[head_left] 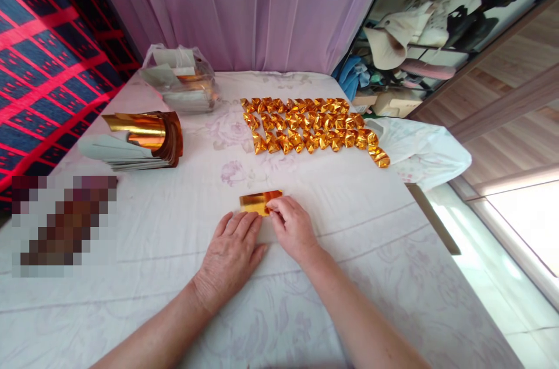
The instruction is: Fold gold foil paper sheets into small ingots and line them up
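A piece of shiny gold foil paper (254, 202) lies flat on the table in front of me. My left hand (233, 247) rests palm down with its fingers stretched out, fingertips on the paper's near left edge. With thumb and fingers pinched together, my right hand (292, 224) grips the paper at its right end. Beyond them sit several rows of folded gold foil pieces (310, 139), strung out side by side. To the left stands a curled stack of gold-faced paper sheets (151, 131) with pale backs.
A clear plastic bag (183, 81) with more paper sits at the far left. The table (174, 212) has a pale floral cloth. A purple curtain (236, 8) hangs behind. On the right are a shelf with caps (388, 37) and a white bag (423, 148) beside the table edge.
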### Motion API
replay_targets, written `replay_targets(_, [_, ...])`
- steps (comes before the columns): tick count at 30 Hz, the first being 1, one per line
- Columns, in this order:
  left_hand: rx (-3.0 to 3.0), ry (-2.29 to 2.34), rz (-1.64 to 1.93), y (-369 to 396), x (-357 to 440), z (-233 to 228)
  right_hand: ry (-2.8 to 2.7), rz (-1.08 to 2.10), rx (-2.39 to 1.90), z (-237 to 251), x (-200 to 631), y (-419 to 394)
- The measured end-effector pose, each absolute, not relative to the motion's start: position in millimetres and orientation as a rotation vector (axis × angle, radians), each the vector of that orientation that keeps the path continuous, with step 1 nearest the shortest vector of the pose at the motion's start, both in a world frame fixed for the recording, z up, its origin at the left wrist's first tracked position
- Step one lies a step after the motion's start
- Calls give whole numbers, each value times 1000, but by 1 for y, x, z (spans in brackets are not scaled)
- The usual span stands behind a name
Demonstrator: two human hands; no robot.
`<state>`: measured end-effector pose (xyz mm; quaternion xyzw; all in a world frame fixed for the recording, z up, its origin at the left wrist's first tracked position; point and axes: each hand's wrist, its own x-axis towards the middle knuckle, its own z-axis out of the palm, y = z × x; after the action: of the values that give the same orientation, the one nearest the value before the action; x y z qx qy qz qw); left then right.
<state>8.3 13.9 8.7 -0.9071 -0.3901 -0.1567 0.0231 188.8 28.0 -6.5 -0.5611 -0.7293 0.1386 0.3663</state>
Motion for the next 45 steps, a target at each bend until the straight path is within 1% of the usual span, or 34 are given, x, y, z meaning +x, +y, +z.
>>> replay_targets(10, [-2783, -1197, -486, 13, 0, 9, -1813, 384, -1512, -6, 183, 29])
replay_targets(23, [-2805, -1243, -458, 12, 1, 11, -1846, 445, -1444, -5, 189, 30])
replay_targets(33, [-2796, -1249, -436, 12, 2, 12, -1916, 355, -1464, -6, 188, 29])
replay_targets(40, [-2801, -1259, -454, 12, 2, 11, -1865, 399, -1483, -5, 185, 28])
replay_targets(45, [-2805, -1264, -471, 12, 2, 11, -1841, 354, -1530, -6, 181, 29])
